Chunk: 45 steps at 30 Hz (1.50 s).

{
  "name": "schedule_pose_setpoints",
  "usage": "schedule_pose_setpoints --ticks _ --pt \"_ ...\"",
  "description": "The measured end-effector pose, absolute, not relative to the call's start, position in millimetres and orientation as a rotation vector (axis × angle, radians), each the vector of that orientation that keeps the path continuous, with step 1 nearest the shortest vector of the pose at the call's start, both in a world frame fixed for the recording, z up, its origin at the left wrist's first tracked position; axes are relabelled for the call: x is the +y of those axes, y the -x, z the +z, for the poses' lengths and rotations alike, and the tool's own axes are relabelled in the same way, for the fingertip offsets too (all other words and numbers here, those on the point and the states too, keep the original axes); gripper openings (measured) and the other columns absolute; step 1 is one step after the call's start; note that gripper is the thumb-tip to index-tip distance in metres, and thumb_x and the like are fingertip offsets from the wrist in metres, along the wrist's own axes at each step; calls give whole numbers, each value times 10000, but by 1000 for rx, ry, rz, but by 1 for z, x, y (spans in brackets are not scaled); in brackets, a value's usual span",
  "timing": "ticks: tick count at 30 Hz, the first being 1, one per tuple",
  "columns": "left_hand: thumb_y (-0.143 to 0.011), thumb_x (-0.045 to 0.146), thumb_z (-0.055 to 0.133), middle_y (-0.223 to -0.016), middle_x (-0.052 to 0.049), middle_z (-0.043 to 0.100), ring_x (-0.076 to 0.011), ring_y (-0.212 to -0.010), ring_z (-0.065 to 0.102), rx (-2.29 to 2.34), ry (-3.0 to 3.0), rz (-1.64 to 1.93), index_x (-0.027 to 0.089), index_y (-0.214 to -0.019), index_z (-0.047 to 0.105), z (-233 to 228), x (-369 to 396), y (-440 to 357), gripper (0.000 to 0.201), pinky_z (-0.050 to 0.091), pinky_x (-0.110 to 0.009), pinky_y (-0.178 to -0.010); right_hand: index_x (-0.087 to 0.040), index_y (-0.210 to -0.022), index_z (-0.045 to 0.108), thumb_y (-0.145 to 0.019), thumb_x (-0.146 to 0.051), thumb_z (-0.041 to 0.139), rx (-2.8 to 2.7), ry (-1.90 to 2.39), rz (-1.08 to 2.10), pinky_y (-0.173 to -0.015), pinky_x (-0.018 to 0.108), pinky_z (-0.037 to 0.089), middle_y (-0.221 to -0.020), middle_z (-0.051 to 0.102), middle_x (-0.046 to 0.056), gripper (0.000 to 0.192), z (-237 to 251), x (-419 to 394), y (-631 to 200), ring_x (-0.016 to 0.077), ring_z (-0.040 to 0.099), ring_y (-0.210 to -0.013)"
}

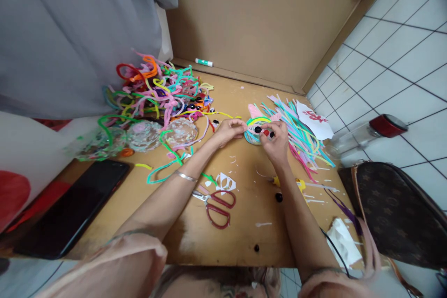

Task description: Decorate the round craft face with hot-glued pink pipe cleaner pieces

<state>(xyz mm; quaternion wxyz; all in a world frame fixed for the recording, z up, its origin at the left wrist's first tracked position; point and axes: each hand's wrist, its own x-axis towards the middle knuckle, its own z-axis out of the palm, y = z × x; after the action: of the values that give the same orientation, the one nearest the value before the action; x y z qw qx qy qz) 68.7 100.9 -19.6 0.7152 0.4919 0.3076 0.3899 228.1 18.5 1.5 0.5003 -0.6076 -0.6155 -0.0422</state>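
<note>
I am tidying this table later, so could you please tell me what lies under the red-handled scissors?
Under the red-handled scissors only the bare brown wooden table shows; a white paper scrap lies just beyond them, apparently not beneath.

One pair of scissors [217,206], one phone [75,207], one glue stick [204,62], three clear lids [144,135].
</note>
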Motion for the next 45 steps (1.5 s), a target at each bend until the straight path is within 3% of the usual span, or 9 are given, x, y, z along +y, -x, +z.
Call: schedule_pose_setpoints --ticks 10,15,18,21,37,45 --pt "-531 336 863 -663 25 589 -71 -592 508 664 -1110 983 133 -753 625 -29 104 -77 383 399 -213 -600 -225 -840 682 -714 -202 622 -1491 1468 -73 -871 444 477 -908 534 57 142 2 19 -230 255 545 -940" --pt "-497 277 897 -912 -39 676 -128 -811 614 590 -1014 960 138 -936 661 -37 110 -80 517 484 -286 -808 -228 -840 681 -713 -205 622 -1482 1476 -50 -876 447 477 -920 546 59 142 2 20 -232 253 547 -945" --pt "-526 277 896 -1082 -99 688 -192 -982 632 484 -979 900 133 -1030 679 -41 112 -81 567 463 -364 -961 -227 -841 682 -702 -201 629 -1477 1478 -28 -873 444 481 -927 547 59 151 2 20 -233 252 548 -946" --pt "-554 263 887 -1168 -116 673 -229 -1063 629 407 -938 814 144 -1092 680 -42 112 -81 588 447 -405 -1009 -223 -833 682 -691 -188 627 -1478 1471 -13 -875 444 482 -924 544 58 156 2 21 -234 250 551 -943" --pt "-544 191 868 -1135 -93 672 -198 -1023 629 450 -917 823 162 -1058 645 -37 103 -77 561 477 -337 -931 -231 -855 684 -702 -180 634 -1568 1452 -5 -890 426 478 -949 533 47 169 0 20 -237 237 550 -957" --pt "-576 202 848 -1171 -120 658 -224 -1080 612 468 -950 862 147 -1101 638 -36 100 -80 568 457 -372 -976 -225 -849 699 -693 -173 643 -1529 1441 92 -896 423 484 -959 551 48 174 1 20 -243 229 560 -965"
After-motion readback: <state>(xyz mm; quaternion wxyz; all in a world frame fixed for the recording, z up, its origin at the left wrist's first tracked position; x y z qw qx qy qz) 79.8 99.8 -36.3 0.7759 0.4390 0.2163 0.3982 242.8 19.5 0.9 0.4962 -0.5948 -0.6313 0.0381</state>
